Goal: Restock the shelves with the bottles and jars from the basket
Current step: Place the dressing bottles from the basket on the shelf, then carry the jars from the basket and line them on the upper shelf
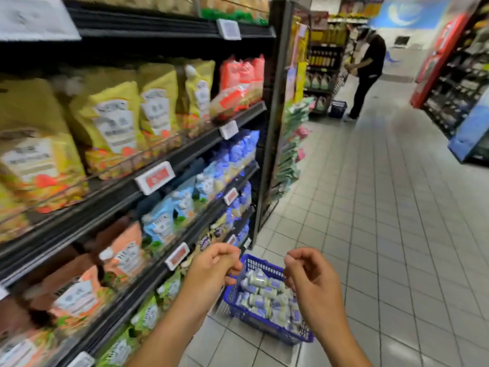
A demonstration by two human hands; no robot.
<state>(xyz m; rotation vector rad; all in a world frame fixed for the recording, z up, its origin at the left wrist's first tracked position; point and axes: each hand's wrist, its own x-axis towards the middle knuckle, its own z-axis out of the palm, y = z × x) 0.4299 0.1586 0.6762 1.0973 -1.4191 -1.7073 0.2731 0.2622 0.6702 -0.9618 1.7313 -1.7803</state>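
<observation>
bare to the lower edge of view: left hand, right hand and both forearms uncovered, skin showing all along them. slim wrists. short, plain nail on the right thumb. outlines softened by blur.

Colour check, as I see it from the feed. Basket, near centre: blue, lattice-pattern walls. Bottles in it: white w/ pale purple labels. Shelves, left: black. Price tags: white w/ red panels. Upper-left pouches: yellow, white labels, red-orange at base. Packs at far end of that level: red. Mid-level pouches: light blue. Near-left pouches below: salmon-pink. Bottom pouches: green. Floor: pale grey tiles, grid pattern. Far-right display: red. Far person: black clothing.
</observation>
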